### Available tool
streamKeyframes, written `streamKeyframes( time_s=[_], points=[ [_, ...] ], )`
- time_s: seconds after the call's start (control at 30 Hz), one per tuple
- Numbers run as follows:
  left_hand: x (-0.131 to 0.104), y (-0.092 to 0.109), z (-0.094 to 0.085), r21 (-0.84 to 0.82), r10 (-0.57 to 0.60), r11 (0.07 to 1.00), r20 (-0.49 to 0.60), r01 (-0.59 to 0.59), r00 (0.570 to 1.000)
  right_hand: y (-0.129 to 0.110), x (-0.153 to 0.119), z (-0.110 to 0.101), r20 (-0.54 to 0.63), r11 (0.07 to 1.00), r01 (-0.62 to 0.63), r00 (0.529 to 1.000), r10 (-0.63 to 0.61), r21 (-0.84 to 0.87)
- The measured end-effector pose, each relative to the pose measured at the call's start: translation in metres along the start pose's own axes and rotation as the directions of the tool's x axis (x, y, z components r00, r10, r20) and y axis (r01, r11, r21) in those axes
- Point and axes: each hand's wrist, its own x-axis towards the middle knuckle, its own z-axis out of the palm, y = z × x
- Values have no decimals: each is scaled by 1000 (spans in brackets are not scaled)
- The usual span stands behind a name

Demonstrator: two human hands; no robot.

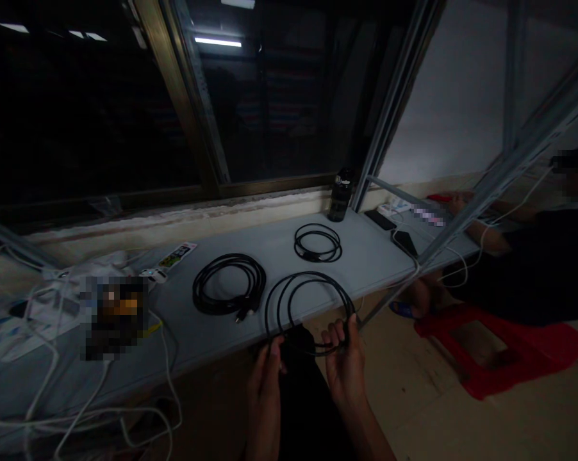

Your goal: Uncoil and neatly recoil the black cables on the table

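Observation:
Between my two hands hangs a loosely coiled black cable (pixel 313 275), its loops spread out at the table's front edge. My left hand (pixel 268 368) pinches the lower left of the loops. The right side of the coil is gripped in my right hand (pixel 344 355), fingers curled round it. On the grey table (pixel 183 320) lie a thicker black cable coil (pixel 229 257), with its connector end towards me, and a smaller black coil (pixel 318 259) farther back.
A dark bottle (pixel 339 196) stands by the window. White cables (pixel 53 349) and a blurred item (pixel 118 314) cover the left side. Metal shelf posts (pixel 491 173) rise at the right, where a person (pixel 534 256) sits near a red stool (pixel 500 346).

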Motion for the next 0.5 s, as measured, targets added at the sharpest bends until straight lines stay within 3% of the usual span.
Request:
streamKeyframes(
  time_s=[0.1, 0.2, 0.3, 0.37, 0.5],
  points=[
    [-10, -22, -15, 29, -125, 992, 23, 124, 992, 5, -3, 1, 22, 999, -22, 999, 23, -29],
    [-16, -34, -11, 11, -177, 984, 70, 177, 982, 20, -20, -5, 83, 988, -99, 991, 109, -119],
    [-20, -30, 1, 55, -115, 993, 152, 108, 982, 35, -38, -12, 120, 957, -149, 976, 183, -247],
    [-21, -21, 9, 97, -46, 995, 204, 26, 978, 40, -45, -10, 79, 955, -126, 985, 152, -267],
    [-20, -2, 20, 161, 127, 972, 246, -170, 961, 28, -47, 24, 88, 970, 18, 996, 3, -244]
  ],
)
